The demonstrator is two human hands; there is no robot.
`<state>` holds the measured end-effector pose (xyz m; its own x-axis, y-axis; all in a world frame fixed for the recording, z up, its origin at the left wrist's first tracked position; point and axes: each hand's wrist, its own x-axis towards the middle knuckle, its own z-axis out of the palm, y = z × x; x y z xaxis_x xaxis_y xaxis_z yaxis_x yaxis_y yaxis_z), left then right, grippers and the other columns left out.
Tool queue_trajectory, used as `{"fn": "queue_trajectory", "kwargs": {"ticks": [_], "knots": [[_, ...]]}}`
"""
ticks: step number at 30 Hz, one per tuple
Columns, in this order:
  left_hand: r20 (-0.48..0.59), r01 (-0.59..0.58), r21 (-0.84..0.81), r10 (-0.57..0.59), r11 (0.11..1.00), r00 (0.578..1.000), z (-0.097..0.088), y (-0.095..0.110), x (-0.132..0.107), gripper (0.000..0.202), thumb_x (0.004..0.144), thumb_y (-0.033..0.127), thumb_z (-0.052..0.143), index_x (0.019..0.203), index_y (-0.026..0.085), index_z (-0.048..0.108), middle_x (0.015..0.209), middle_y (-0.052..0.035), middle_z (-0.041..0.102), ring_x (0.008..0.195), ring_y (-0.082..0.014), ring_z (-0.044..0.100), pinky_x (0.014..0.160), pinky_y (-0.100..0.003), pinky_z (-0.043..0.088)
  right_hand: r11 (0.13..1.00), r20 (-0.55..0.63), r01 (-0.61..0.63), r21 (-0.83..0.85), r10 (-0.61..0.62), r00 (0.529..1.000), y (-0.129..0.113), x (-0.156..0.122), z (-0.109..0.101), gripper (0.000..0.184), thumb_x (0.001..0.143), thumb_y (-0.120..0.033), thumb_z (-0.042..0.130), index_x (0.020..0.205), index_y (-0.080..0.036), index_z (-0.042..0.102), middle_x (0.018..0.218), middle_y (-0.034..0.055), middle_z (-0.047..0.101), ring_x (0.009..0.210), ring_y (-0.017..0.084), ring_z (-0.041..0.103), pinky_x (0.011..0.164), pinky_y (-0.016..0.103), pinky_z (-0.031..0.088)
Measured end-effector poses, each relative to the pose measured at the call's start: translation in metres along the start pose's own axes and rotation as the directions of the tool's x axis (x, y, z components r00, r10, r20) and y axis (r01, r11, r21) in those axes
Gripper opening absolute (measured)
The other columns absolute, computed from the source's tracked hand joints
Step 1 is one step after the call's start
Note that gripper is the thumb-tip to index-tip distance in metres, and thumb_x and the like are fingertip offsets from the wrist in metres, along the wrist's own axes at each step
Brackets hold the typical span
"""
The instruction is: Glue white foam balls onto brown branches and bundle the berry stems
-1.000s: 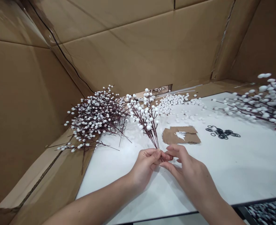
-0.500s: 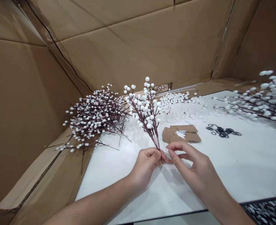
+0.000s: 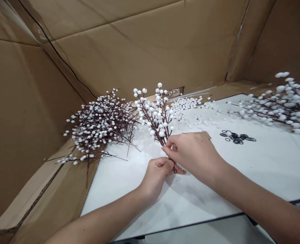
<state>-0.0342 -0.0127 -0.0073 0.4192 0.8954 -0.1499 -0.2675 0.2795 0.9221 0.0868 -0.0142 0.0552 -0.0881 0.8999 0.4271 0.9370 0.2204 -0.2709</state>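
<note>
Just above the flat white surface (image 3: 267, 169), a sprig (image 3: 155, 113) of thin dark-brown stems studded with small white foam berries stands nearly upright, its berry end fanning away from the person. The left hand (image 3: 158, 171) holds the foot of the sprig, its grip closed tight, with thumb and curled fingers wrapped around the gathered stem ends. The right hand (image 3: 193, 152) sits just above it on the sprig. Its grip is narrow, thumb and forefinger pinched onto the stems right below the lowest berries, and the other fingers are folded in.

To the left of the sprig, a tangled heap of similar berry branches (image 3: 99, 125) lies partly on the surface and partly on brown cardboard flooring. Behind and slightly right of the sprig, loose white foam balls (image 3: 188, 105) are scattered in a drift. To the right of the sprig, beyond the right hand, a small cluster of black rubber rings (image 3: 236, 137) lies flat. Only a corner of a brown cardboard scrap (image 3: 206, 135) shows, just beside the sprig; the right hand covers the rest. Far to the right of the sprig, another large white-berried branch (image 3: 279, 105) reaches in from the edge of view. Tall brown cardboard walls (image 3: 139, 51) rise behind the sprig and on both sides.
</note>
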Motion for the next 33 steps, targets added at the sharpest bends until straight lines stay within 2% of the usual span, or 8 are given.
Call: {"fn": "queue_trajectory", "kwargs": {"ticks": [5,13,23,28,33], "knots": [[0.023,-0.001,-0.017,0.002,1.0,1.0,-0.001,0.0,0.0,0.033,0.062,0.043,0.07,0.055,0.012,0.064,0.055,-0.0018,0.057,0.056,-0.0129,0.054,0.068,-0.029,0.045,0.993,0.013,-0.041,0.111,0.039,0.999,0.003,0.0,0.002,0.019,0.071,-0.02,0.052,0.054,-0.023,0.06,0.047,-0.0032,0.059,0.044,0.012,0.05,0.04,0.021,0.021],[0.019,0.003,0.001,-0.003,1.0,1.0,-0.001,0.0,0.0,0.032,0.064,0.043,0.068,0.059,0.012,0.063,0.058,-0.0053,0.061,0.061,-0.017,0.057,0.067,-0.03,0.045,0.987,0.055,-0.067,0.145,0.06,0.997,0.004,-0.003,0.004,0.017,0.07,-0.019,0.053,0.054,-0.022,0.059,0.047,-0.0038,0.059,0.044,0.011,0.048,0.039,0.019,0.021],[0.006,-0.013,0.018,0.013,1.0,1.0,-0.001,0.001,0.001,0.035,0.063,0.047,0.067,0.06,0.012,0.067,0.057,-0.0034,0.058,0.056,-0.0123,0.051,0.063,-0.026,0.042,0.967,0.153,-0.115,0.229,0.081,0.985,0.004,-0.005,0.001,0.018,0.072,-0.018,0.051,0.057,-0.022,0.059,0.048,-0.0043,0.058,0.048,0.011,0.051,0.042,0.019,0.024],[0.01,-0.027,0.022,0.027,0.999,1.0,-0.001,0.001,0.001,0.036,0.063,0.048,0.067,0.061,0.012,0.067,0.057,-0.0037,0.06,0.056,-0.0122,0.051,0.061,-0.025,0.04,0.959,0.145,-0.098,0.265,0.061,0.988,0.005,-0.008,0.003,0.019,0.073,-0.018,0.05,0.056,-0.021,0.058,0.045,-0.0041,0.056,0.044,0.011,0.049,0.046,0.021,0.027],[0.024,-0.052,0.008,0.051,0.999,0.998,-0.002,-0.002,0.002,0.033,0.064,0.044,0.068,0.062,0.011,0.067,0.058,-0.0037,0.06,0.059,-0.0145,0.056,0.064,-0.028,0.044,0.955,0.114,-0.103,0.278,0.074,0.991,0.005,-0.011,0.006,0.019,0.075,-0.02,0.05,0.058,-0.021,0.058,0.047,-0.0046,0.057,0.049,0.011,0.05,0.046,0.02,0.026]]}}
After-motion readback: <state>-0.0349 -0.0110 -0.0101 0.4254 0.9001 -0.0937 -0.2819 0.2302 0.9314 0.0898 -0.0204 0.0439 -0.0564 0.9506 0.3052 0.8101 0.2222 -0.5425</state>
